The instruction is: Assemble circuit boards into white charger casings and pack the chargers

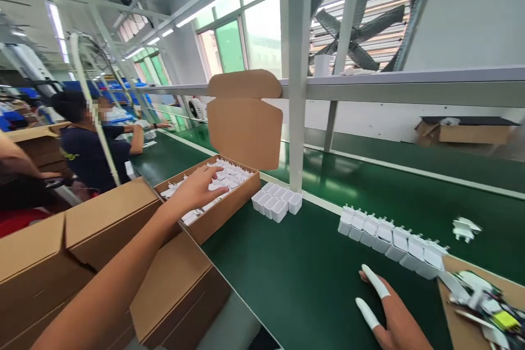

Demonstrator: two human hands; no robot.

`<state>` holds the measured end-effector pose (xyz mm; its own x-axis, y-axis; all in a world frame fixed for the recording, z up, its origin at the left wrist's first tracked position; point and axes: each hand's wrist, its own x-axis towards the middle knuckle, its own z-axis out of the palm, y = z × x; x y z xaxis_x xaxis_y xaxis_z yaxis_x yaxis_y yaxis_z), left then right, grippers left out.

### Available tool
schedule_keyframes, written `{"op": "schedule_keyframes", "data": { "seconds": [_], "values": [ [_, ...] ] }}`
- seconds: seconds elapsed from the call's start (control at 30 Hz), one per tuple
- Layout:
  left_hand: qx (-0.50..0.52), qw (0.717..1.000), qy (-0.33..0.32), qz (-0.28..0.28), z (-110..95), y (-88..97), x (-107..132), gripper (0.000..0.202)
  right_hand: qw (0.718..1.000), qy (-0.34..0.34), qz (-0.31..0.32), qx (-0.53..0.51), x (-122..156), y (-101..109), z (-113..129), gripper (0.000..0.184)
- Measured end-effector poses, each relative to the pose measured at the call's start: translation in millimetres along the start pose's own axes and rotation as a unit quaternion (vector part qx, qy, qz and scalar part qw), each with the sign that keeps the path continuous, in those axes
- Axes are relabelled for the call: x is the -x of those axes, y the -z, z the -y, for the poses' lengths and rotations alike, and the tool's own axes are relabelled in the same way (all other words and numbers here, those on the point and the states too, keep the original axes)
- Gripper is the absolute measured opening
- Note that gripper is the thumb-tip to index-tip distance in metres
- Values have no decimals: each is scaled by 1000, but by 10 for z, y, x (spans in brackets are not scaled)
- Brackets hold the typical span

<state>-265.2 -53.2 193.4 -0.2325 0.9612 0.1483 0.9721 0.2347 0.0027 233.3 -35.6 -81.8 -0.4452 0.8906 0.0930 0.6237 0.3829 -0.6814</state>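
My left hand (200,186) reaches over an open cardboard box (232,205) filled with small white plastic parts (233,175). Its thumb and fingers are apart, and nothing shows between them. White finger cots cover two fingers of my right hand (388,309), spread low over the green work surface (287,273). That hand holds nothing. Beyond it stands a row of white plastic housings (389,240) with small prongs along their tops. Between the box and the post sits a block of open white cups (274,201).
Closed cardboard boxes (110,219) are stacked at the left. A metal post (297,120) rises behind the cups. Loose white parts and circuit boards (488,306) lie on cardboard at right; another white piece (466,228) lies beyond. A co-worker (90,142) sits farther left.
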Motion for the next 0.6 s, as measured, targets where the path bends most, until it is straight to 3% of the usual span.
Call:
{"op": "schedule_keyframes", "data": {
  "seconds": [0.07, 0.13, 0.23, 0.37, 0.5, 0.6],
  "values": [
    [103, 990, -94, 13, -397, -35, -66, 67, 999, 27, -17, 17, 10, 30, 129, 65],
    [172, 965, -181, 85, -860, -169, -105, 65, 997, 60, -37, 25, 17, 53, 224, 63],
    [189, 926, -268, 186, -1569, -485, -166, 65, 994, 86, -56, 30, 41, 98, 305, 62],
    [177, 902, -334, 209, -2342, -880, -365, 82, 995, 84, -46, 22, 69, 192, 359, 62],
    [164, 895, -358, 209, -2813, -1092, -634, 105, 995, 89, -31, 13, 47, 264, 381, 63],
    [159, 894, -354, 223, -2951, -1166, -746, 105, 996, 81, -25, 1, 33, 274, 367, 63]
  ]
}}
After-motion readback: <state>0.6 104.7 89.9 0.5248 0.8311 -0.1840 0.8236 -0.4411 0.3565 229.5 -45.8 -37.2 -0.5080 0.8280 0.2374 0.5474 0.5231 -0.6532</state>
